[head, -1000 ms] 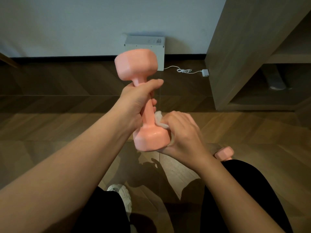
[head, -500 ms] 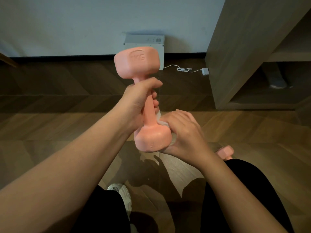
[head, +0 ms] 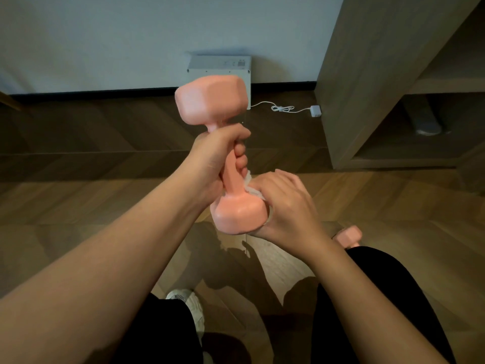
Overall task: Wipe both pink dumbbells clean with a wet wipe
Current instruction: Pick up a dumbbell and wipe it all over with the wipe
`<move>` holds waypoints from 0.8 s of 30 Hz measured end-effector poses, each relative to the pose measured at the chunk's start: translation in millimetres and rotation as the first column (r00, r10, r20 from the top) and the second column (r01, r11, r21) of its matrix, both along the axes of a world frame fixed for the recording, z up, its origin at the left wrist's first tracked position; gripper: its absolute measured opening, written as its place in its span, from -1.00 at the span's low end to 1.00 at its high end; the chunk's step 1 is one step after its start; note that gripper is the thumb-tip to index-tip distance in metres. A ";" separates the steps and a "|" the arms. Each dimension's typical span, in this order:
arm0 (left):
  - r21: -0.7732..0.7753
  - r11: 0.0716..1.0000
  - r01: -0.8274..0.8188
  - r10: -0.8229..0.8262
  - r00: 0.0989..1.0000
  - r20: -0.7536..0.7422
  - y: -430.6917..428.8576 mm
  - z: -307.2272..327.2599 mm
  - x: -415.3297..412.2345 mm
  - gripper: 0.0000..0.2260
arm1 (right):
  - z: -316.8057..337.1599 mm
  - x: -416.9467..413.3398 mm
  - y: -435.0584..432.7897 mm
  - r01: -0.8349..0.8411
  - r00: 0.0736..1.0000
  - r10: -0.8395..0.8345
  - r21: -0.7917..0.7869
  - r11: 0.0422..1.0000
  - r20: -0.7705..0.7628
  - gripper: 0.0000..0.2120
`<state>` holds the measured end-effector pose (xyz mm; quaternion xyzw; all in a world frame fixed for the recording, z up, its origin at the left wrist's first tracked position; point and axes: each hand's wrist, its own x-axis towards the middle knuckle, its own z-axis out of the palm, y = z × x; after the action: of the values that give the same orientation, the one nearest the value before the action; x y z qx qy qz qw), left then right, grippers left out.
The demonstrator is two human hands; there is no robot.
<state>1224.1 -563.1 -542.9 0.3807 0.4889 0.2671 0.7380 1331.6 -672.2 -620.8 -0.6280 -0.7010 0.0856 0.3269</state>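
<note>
**Dumbbell held up, wipe on lower head**

Surface: wooden floor (head: 78,200), herringbone planks, dim light, hand shadows at 6 o'clock. Pale wall (head: 105,35) across 12 o'clock with a dark skirting strip. White box (head: 219,65) against the wall at 12 o'clock, partly behind the dumbbell. White cable (head: 282,109) runs from the box towards 1 o'clock and ends in a small white adapter (head: 315,111) on the floor. Wooden shelf unit (head: 354,74) at 2 o'clock, open compartments; contents too dark to tell.

Held dumbbell (head: 212,101): pink, matte, hex-faceted heads, roughly upright in the air at frame centre, upper head tilted slightly to 11 o'clock. Lower head shows a faint sheen.

Left hand (head: 212,158): fingers and thumb wrapped round the handle, firm grip.

Right hand (head: 286,206): curled against the lower head's 3 o'clock side, pressing a white wet wipe (head: 252,189) onto it; only a crumpled edge of the wipe shows, near where handle meets head.

Second dumbbell (head: 347,236): pink, on the floor at 4 o'clock, one head visible, rest hidden behind the right forearm and a knee in black trousers (head: 380,298).

White shoe (head: 191,306) at 6 o'clock.
</note>
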 end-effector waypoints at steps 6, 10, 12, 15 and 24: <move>0.018 0.997 -0.075 0.076 0.994 -0.079 0.7 -1.3 -2.9 -0.82 | -2.5 -6.1 -0.2 0.037 0.998 -0.042 0.106 0.994 0.046 -0.48; -0.025 0.999 -0.021 0.021 0.999 -0.033 -0.7 -1.1 -6.1 -0.84 | -2.9 -4.6 0.7 -0.025 1.000 0.025 0.022 0.999 -0.003 -0.49; -0.015 1.000 0.005 -0.005 1.000 0.015 -0.3 -0.3 -4.6 -0.76 | -3.6 -4.7 2.6 -0.027 1.000 0.027 0.028 0.999 -0.011 -0.53; 0.055 0.998 -0.007 0.009 1.000 -0.028 -1.6 2.2 -2.0 -0.96 | -5.9 -6.6 4.5 0.037 0.999 -0.038 0.082 0.996 0.013 -0.53; 0.016 1.000 0.009 -0.008 1.000 -0.013 -1.1 1.9 -5.0 -0.80 | -3.9 -4.0 0.8 -0.001 1.000 -0.001 0.074 0.997 0.024 -0.49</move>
<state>1219.1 -564.2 -541.0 0.3904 0.4899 0.2655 0.7329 1327.7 -671.3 -624.6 -0.6165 -0.7075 0.0520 0.3415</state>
